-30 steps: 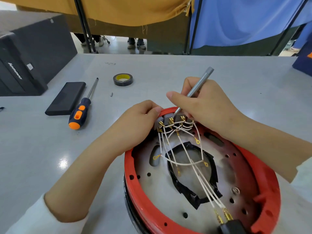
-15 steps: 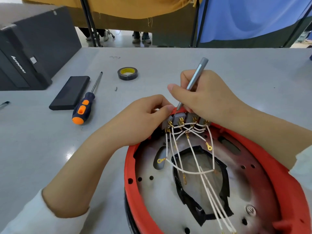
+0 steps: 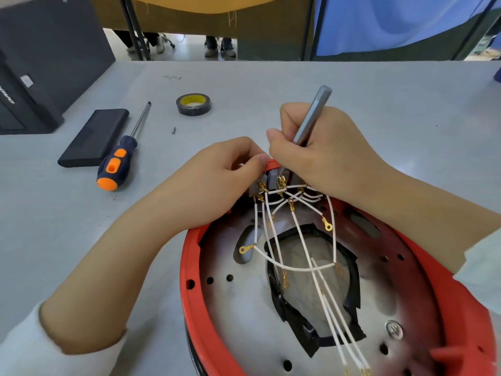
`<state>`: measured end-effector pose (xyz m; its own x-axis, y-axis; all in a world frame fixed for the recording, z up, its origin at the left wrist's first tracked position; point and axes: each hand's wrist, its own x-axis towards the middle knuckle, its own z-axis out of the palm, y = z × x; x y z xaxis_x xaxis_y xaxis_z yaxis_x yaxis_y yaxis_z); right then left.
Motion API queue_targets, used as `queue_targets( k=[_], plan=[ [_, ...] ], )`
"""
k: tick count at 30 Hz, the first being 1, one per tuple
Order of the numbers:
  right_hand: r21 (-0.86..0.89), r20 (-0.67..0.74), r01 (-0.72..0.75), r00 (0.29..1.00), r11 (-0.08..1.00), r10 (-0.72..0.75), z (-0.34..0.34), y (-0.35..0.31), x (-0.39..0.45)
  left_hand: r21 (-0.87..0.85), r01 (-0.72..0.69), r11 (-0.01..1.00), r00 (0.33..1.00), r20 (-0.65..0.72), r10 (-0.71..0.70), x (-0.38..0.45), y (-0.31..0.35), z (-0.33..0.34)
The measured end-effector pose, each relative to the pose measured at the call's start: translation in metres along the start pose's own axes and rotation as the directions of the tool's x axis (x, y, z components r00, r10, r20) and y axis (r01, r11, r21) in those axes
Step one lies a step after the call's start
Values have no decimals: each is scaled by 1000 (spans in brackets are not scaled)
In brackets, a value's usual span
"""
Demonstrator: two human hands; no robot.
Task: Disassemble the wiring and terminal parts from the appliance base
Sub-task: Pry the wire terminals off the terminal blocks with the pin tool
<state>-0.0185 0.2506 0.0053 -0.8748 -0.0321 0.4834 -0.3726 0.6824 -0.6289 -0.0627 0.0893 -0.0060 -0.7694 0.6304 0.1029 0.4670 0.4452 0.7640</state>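
Observation:
The red-rimmed appliance base [image 3: 189, 289] lies upside down at the lower right, its metal plate showing. White wires [image 3: 303, 251] with gold ring terminals fan out from a row of grey terminal blocks [image 3: 273, 181] at the far rim. My left hand [image 3: 217, 183] pinches the leftmost block with curled fingers. My right hand [image 3: 325, 156] grips a slim grey tool [image 3: 311, 115] like a pen, its tip down among the blocks and hidden by my fingers.
An orange-and-navy screwdriver [image 3: 119, 158] and a flat black case [image 3: 95, 138] lie to the left. A roll of black tape [image 3: 193, 104] and a small loose screw [image 3: 174, 130] sit behind. A black box [image 3: 40, 63] stands at the far left.
The view has shifted closer and lower. Both hands stay at the terminal blocks, and the grey tool has tilted a little more upright.

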Motion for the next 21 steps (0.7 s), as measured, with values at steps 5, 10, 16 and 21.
queue_targets(
  k=[5,10,16,21],
  plan=[
    [-21,-16,22,1000,1000,-23,1,-1,-2,-18,-3,1000,1000,2,3,-1,1,0],
    [-1,-66,18,998,1000,-18,0,1,-1,-8,-2,1000,1000,0,2,-1,2,0],
    [-21,-40,21,999,1000,-22,1,1,-1,-1,0,1000,1000,10,0,-1,2,0],
    [-29,-58,47,997,998,-49,1,0,-1,-1,-3,1000,1000,8,3,-1,2,0]
  ],
)
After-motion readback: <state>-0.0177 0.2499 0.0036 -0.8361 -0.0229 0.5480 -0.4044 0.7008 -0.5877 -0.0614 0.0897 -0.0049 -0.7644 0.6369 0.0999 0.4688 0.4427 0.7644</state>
